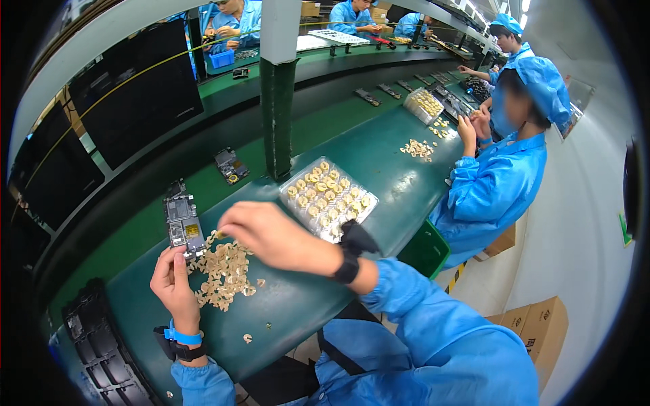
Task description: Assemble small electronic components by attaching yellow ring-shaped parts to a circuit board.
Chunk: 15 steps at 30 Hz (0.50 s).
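Observation:
My left hand (175, 281) grips the lower end of an open phone chassis (181, 215), a grey slab with exposed boards and a yellow patch. Over the bench, my right hand (261, 231) is closed in a pinch beside the chassis. A small yellowish piece shows at its fingertips; whether it is held or lies behind them I cannot tell. Below the hands spreads a pile of small tan notched discs (227, 276). Right of the pile, a clear plastic tray (370, 203) carries rows of round gold-coloured parts.
Another phone chassis (231, 166) lies on the belt beyond, near a dark green post (277, 115). A black slotted rack (108, 352) stands at the lower left. To the right, a co-worker in blue (501, 162) works by another tray (424, 106) and loose discs (418, 149).

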Motion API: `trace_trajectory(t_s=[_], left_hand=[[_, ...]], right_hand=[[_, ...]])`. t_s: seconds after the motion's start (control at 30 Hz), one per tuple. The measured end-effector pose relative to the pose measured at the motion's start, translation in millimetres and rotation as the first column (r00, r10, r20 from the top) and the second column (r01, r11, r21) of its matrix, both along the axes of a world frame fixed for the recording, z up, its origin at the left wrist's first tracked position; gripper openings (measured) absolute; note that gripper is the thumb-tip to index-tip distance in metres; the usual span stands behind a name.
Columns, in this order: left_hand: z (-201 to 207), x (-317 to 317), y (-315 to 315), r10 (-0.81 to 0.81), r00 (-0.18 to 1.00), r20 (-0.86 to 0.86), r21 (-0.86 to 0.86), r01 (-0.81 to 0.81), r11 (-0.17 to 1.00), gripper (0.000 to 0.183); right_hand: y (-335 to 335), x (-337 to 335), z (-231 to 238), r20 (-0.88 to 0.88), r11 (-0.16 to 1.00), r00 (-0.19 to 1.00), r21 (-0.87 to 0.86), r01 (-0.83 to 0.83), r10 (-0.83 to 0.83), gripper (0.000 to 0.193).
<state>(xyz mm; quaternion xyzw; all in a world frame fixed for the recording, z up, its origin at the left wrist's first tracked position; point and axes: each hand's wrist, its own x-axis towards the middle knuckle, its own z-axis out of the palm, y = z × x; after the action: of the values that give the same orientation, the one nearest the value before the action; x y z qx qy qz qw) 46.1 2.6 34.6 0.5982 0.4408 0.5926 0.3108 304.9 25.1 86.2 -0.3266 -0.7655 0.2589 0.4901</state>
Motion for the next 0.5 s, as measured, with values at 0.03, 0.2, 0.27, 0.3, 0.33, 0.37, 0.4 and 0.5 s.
trace_trajectory(t_s=[0.03,0.2,0.27,0.3,0.33,0.37,0.4,0.5], left_hand=[[2.5,-5.8,-0.5,0.010,1.000,-0.012,0.009,-0.010,1.000,0.016],[11.8,10.2,-5.1,0.060,0.998,-0.015,-0.038,-0.060,0.997,0.010],[19.3,12.4,-6.8,0.041,0.998,0.053,-0.028,-0.040,0.999,0.010],[17.4,15.9,-3.5,0.015,0.998,0.057,-0.028,-0.013,1.000,0.010],[19.8,15.0,-6.3,0.002,0.998,0.063,-0.039,0.001,0.999,0.011],[21.6,12.9,-8.8,0.024,0.998,0.061,-0.040,-0.022,0.999,0.011],[22.8,10.7,-10.9,0.037,0.997,0.074,-0.043,-0.034,0.998,0.011],[22.0,9.6,-12.1,0.066,0.991,0.117,-0.050,-0.060,0.997,0.012]], right_hand=[[8.4,-26.4,-3.8,-0.011,0.999,0.999,-0.006,-0.044,0.043,0.013],[19.7,-69.5,-14.8,-0.050,0.986,0.993,-0.122,-0.110,0.105,0.017],[13.5,-69.2,-7.8,-0.099,0.978,0.985,-0.143,-0.154,0.140,0.017],[11.5,-64.1,-8.2,-0.112,0.973,0.986,-0.181,-0.142,0.123,0.018],[9.9,-65.8,-7.7,-0.140,0.961,0.981,-0.224,-0.161,0.132,0.018],[9.2,-69.4,-8.3,-0.169,0.947,0.976,-0.267,-0.177,0.134,0.017],[8.9,-74.2,-11.1,-0.171,0.942,0.974,-0.273,-0.195,0.152,0.017],[7.5,-78.0,-16.8,-0.279,0.920,0.955,-0.340,-0.193,0.098,0.016]])
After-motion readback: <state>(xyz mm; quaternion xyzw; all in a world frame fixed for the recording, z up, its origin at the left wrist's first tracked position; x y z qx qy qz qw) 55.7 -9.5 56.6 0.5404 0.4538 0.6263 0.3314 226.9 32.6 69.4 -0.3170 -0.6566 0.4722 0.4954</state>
